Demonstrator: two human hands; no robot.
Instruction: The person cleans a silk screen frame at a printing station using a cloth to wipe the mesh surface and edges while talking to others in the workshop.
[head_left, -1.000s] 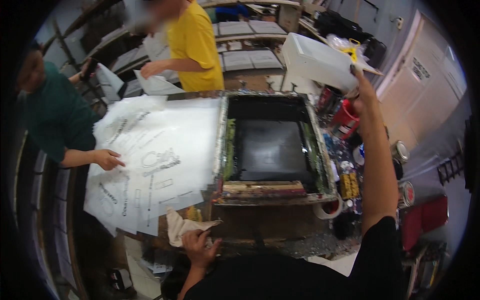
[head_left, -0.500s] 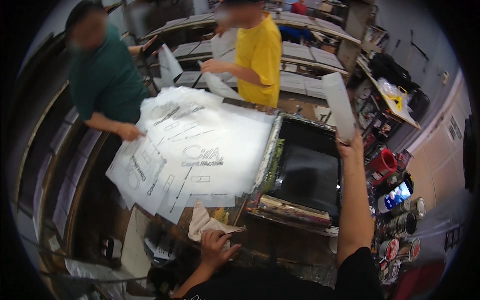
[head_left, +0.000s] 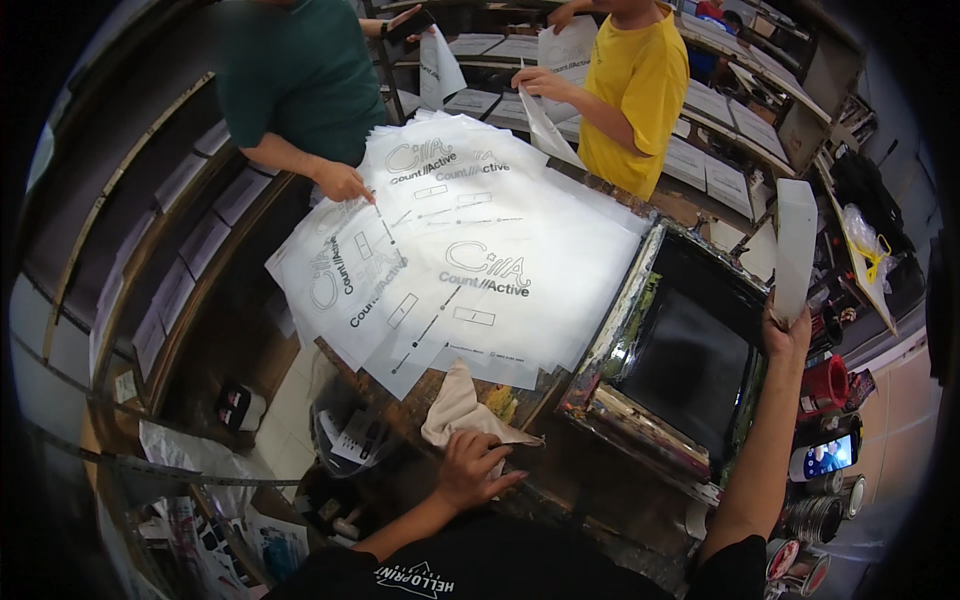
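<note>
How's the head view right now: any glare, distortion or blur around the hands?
Head view: black fisheye rim, with the left-hand shelving bent near it; printed sheets brightest, nearly washed out at their blank right part; faint sheen on the black screen; left hand and right hand look reasonably sharp.

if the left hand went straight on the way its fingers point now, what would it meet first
The beige cloth, which the left hand seems to touch; past that, probably the near-left corner of the screen frame, though depth is hard to judge.
</note>
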